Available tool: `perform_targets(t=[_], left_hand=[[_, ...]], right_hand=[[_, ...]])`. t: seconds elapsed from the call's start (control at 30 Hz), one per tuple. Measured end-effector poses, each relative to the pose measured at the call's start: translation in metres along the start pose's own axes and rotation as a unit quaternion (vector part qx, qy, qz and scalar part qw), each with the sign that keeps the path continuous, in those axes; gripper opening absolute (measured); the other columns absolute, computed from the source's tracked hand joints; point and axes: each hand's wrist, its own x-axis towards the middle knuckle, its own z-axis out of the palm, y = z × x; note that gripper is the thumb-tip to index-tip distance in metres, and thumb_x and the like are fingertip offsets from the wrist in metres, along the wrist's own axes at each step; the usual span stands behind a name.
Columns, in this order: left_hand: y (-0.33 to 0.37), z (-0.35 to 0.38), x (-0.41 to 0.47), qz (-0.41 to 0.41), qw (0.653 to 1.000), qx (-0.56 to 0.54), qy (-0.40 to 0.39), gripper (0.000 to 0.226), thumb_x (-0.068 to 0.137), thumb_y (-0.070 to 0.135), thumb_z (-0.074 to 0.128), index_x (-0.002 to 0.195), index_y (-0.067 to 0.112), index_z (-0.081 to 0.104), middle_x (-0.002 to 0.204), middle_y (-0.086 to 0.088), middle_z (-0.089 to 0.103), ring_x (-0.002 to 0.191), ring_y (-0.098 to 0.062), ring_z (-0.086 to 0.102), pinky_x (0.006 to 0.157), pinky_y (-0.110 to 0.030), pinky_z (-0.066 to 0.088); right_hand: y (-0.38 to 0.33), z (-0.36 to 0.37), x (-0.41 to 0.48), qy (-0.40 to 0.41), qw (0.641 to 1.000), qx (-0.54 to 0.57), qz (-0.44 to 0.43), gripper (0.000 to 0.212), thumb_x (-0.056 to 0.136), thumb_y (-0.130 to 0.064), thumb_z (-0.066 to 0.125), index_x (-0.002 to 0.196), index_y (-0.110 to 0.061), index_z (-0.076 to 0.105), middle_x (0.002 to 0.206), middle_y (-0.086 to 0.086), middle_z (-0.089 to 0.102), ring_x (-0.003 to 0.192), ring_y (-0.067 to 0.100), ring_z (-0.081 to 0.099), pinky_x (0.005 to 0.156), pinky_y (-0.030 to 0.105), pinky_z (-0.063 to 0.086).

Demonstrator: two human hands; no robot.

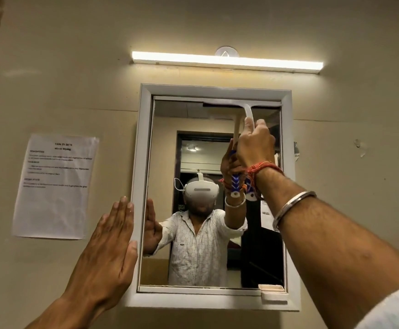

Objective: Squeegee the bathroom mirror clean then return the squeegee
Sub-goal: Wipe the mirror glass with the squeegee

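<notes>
A white-framed bathroom mirror (143, 162) hangs on the beige wall straight ahead. The squeegee (249, 112) is white with a blue-and-white handle end. Its blade lies flat against the glass along the mirror's top edge, on the right half. My right hand (255, 143) is raised and shut on the squeegee's handle, with red threads and a metal bangle on that wrist. My left hand (109, 241) is flat with its fingers together, pressed on the wall against the mirror's left frame, and holds nothing.
A lit tube light (227, 61) runs above the mirror. A printed paper sheet (56, 186) is taped to the wall at the left. A small white tab (273, 294) sits at the frame's lower right corner. The glass reflects a person and a dark doorway.
</notes>
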Motion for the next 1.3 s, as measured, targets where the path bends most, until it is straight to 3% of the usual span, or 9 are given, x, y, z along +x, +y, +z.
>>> perform_targets(t=[0.13, 0.3, 0.4, 0.73, 0.9, 0.97, 1.1, 1.2, 1.3], left_hand=[[-0.009, 0.003, -0.005, -0.015, 1.000, 0.000, -0.007, 0.069, 0.094, 0.033, 0.026, 0.155, 0.010, 0.002, 0.164, -0.006, -0.002, 0.148, -0.015, 0.001, 0.117, -0.025, 0.002], [-0.009, -0.001, -0.006, -0.018, 1.000, -0.004, -0.004, 0.068, 0.095, 0.034, 0.024, 0.155, 0.011, 0.002, 0.164, -0.005, -0.002, 0.149, -0.015, 0.001, 0.117, -0.026, 0.001], [-0.005, -0.006, -0.003, -0.017, 1.000, -0.008, 0.001, 0.068, 0.095, 0.033, 0.025, 0.155, 0.011, 0.002, 0.164, -0.005, -0.001, 0.149, -0.014, 0.001, 0.117, -0.026, 0.001], [0.023, -0.018, 0.006, 0.009, 1.000, -0.026, 0.001, 0.066, 0.095, 0.029, 0.025, 0.155, 0.009, 0.005, 0.163, -0.008, 0.004, 0.149, -0.015, 0.003, 0.117, -0.032, 0.004], [0.030, -0.017, 0.007, 0.019, 0.999, -0.044, -0.003, 0.067, 0.095, 0.031, 0.025, 0.155, 0.012, 0.002, 0.164, -0.005, -0.002, 0.149, -0.015, 0.003, 0.117, -0.035, 0.006], [0.031, -0.016, 0.006, 0.022, 0.999, -0.048, -0.004, 0.068, 0.095, 0.031, 0.025, 0.155, 0.013, 0.001, 0.164, -0.004, -0.003, 0.149, -0.015, 0.002, 0.116, -0.036, 0.006], [0.030, -0.015, 0.006, 0.021, 0.998, -0.061, -0.006, 0.068, 0.094, 0.031, 0.025, 0.155, 0.015, -0.001, 0.164, -0.003, -0.003, 0.149, -0.016, 0.002, 0.116, -0.037, 0.007], [0.023, -0.011, 0.003, 0.017, 0.997, -0.070, -0.006, 0.069, 0.094, 0.030, 0.026, 0.155, 0.016, -0.003, 0.164, -0.002, -0.005, 0.149, -0.016, 0.002, 0.116, -0.036, 0.007], [0.017, -0.006, -0.003, 0.008, 0.997, -0.070, -0.012, 0.069, 0.094, 0.032, 0.025, 0.155, 0.017, -0.003, 0.164, -0.002, -0.004, 0.149, -0.016, 0.003, 0.116, -0.035, 0.006]], right_hand=[[0.005, 0.002, -0.005, 0.006, 1.000, -0.013, 0.007, 0.042, 0.102, -0.042, 0.031, 0.124, -0.011, 0.050, 0.091, 0.006, 0.064, 0.084, 0.022, 0.067, 0.075, 0.039, 0.057], [0.023, -0.003, -0.038, -0.016, 1.000, -0.010, 0.025, 0.038, 0.100, -0.049, 0.026, 0.106, -0.019, 0.050, 0.084, 0.006, 0.063, 0.074, 0.019, 0.064, 0.063, 0.036, 0.056], [0.037, -0.011, -0.071, -0.021, 0.999, -0.027, 0.037, 0.037, 0.101, -0.047, 0.026, 0.101, -0.019, 0.050, 0.078, 0.000, 0.058, 0.069, 0.012, 0.058, 0.055, 0.027, 0.044], [0.102, -0.019, -0.193, -0.048, 0.991, -0.035, 0.123, 0.053, 0.085, -0.067, 0.018, 0.090, -0.025, 0.052, 0.078, -0.004, 0.065, 0.072, 0.012, 0.064, 0.067, 0.040, 0.058], [0.111, -0.028, -0.244, -0.046, 0.983, -0.060, 0.165, 0.033, 0.095, -0.047, 0.029, 0.092, -0.020, 0.046, 0.072, 0.003, 0.059, 0.059, 0.005, 0.051, 0.061, 0.036, 0.041], [0.113, -0.027, -0.258, -0.037, 0.978, -0.071, 0.192, 0.036, 0.096, -0.050, 0.025, 0.096, -0.020, 0.045, 0.072, 0.003, 0.053, 0.056, 0.002, 0.042, 0.060, 0.031, 0.034], [0.113, -0.023, -0.270, 0.006, 0.988, -0.073, 0.138, 0.074, 0.070, -0.087, 0.005, 0.092, -0.032, 0.050, 0.063, -0.009, 0.054, 0.059, 0.015, 0.053, 0.050, 0.018, 0.037], [0.087, -0.021, -0.246, -0.047, 0.994, -0.060, 0.079, 0.054, 0.079, -0.078, 0.016, 0.089, -0.035, 0.047, 0.072, -0.007, 0.062, 0.066, 0.013, 0.061, 0.052, 0.019, 0.045], [0.046, -0.011, -0.195, -0.052, 0.998, -0.009, 0.031, 0.032, 0.090, -0.061, 0.031, 0.093, -0.035, 0.048, 0.074, 0.000, 0.064, 0.064, 0.016, 0.064, 0.054, 0.038, 0.058]])
